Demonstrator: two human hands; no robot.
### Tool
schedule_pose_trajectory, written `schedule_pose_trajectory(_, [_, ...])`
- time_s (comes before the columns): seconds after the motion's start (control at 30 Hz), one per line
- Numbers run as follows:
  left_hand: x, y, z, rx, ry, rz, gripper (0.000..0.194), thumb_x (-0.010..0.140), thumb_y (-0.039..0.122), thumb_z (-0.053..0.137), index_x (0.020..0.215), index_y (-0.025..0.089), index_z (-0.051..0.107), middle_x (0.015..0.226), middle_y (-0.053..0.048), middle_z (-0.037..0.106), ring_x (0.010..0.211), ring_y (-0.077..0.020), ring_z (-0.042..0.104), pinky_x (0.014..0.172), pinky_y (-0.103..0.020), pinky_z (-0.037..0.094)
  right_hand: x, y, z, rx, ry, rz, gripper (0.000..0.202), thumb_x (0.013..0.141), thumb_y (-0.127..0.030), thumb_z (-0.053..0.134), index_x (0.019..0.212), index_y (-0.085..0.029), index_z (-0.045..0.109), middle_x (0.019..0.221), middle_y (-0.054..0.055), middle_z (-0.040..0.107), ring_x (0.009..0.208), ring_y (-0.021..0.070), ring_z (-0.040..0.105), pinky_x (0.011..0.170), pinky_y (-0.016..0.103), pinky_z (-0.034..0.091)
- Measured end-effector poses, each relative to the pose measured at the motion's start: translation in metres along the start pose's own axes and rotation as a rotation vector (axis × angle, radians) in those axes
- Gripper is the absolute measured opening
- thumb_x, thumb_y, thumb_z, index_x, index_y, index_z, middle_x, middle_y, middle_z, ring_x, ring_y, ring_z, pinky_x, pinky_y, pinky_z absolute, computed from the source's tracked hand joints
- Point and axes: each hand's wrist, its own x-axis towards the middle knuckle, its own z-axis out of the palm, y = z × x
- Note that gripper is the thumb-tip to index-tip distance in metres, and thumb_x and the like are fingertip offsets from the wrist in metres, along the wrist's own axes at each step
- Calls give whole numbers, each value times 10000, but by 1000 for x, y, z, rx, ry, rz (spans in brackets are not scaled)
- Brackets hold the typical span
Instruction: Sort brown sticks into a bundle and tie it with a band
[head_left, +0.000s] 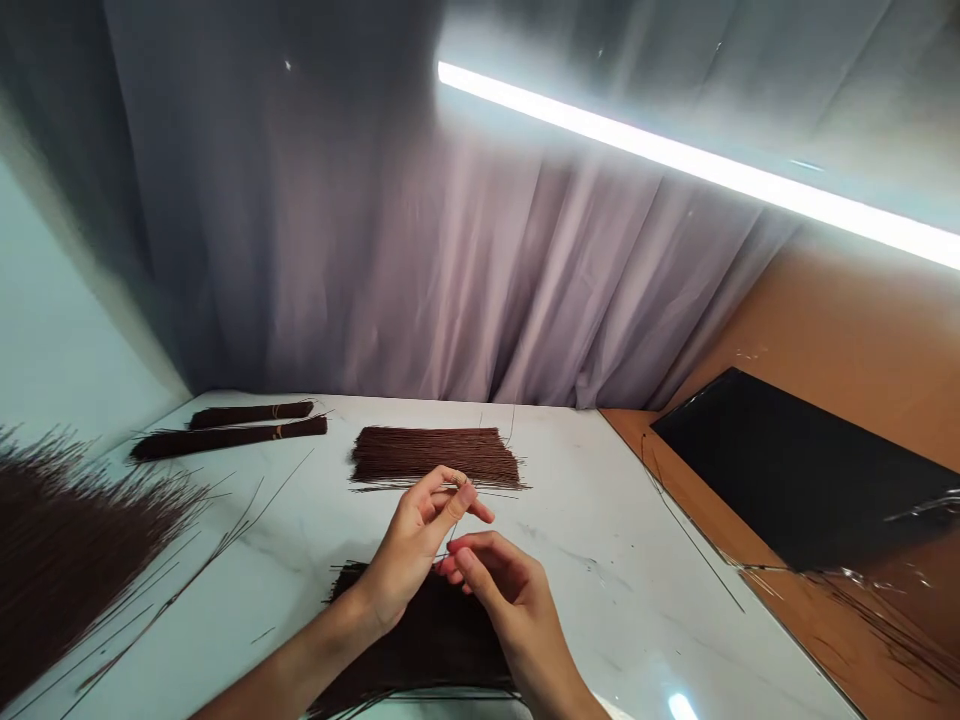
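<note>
My left hand (416,535) is closed in a pinch, thumb against index finger, with a tan band or wrap near that fingertip. Just below and to the right, my right hand (510,595) also pinches with thumb and fingers. A thin dark strand (453,534), like a stiff wire, runs between the fingertips of both hands; its ends are hard to make out. Under the hands lies a thick pile of dark brown strands (435,650), partly hidden by my wrists. A flat row of similar strands (431,455) lies just beyond my fingers.
Two tied bundles (232,437) rest at the back left of the white marbled table (622,560). A large heap of strands (67,560) fills the left side, with loose strands beside it. A black panel (795,470) stands at right. Behind hang grey curtains (390,250) and a bright tube light (675,150).
</note>
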Motion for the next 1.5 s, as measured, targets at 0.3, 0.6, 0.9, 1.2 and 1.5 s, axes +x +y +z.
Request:
schedule_pose_trajectory(0.3, [-5, 3, 11, -28, 39, 8, 264, 937, 473, 637, 902, 212, 632, 945, 0, 658, 902, -151, 579, 822, -233, 466, -5, 1, -1, -74, 51, -5, 352, 853, -534, 734, 961, -207, 662, 834, 5, 637, 723, 145, 549, 628, 254, 429])
schedule_pose_trajectory(0.6, [4, 6, -30, 598, -327, -22, 217, 904, 451, 667, 950, 241, 691, 1006, -3, 671, 927, -192, 577, 813, -276, 430, 18, -41, -99, -426, 206, -15, 449, 845, -632, 655, 917, -197, 740, 754, 30, 640, 573, 152, 531, 570, 306, 451])
schedule_pose_trajectory(0.9, [2, -16, -43, 1145, -375, 168, 201, 993, 254, 503, 864, 219, 654, 906, -10, 669, 777, -184, 611, 710, -288, 405, 13, -22, -284, -1619, 758, 71, 426, 939, -450, 509, 876, -126, 779, 889, 265, 661, 830, 387, 625, 662, 464, 385])
schedule_pose_trajectory(1.2, [2, -18, -42, 1201, -447, 291, 209, 1008, 212, 503, 843, 209, 632, 898, -19, 687, 819, -197, 631, 766, -300, 417, 59, 16, -147, -1445, 196, -521, 175, 1000, -309, 524, 1071, -204, 645, 1028, 83, 642, 908, 210, 616, 826, 334, 492])
schedule_pose_trajectory(1.5, [3, -15, -41, 1253, -487, 333, 221, 1000, 160, 446, 826, 213, 572, 856, -20, 642, 773, -195, 584, 727, -315, 412, 129, 30, -70, -1514, -30, -603, 31, 925, -167, 681, 917, -188, 660, 935, 43, 663, 890, 203, 561, 790, 311, 403])
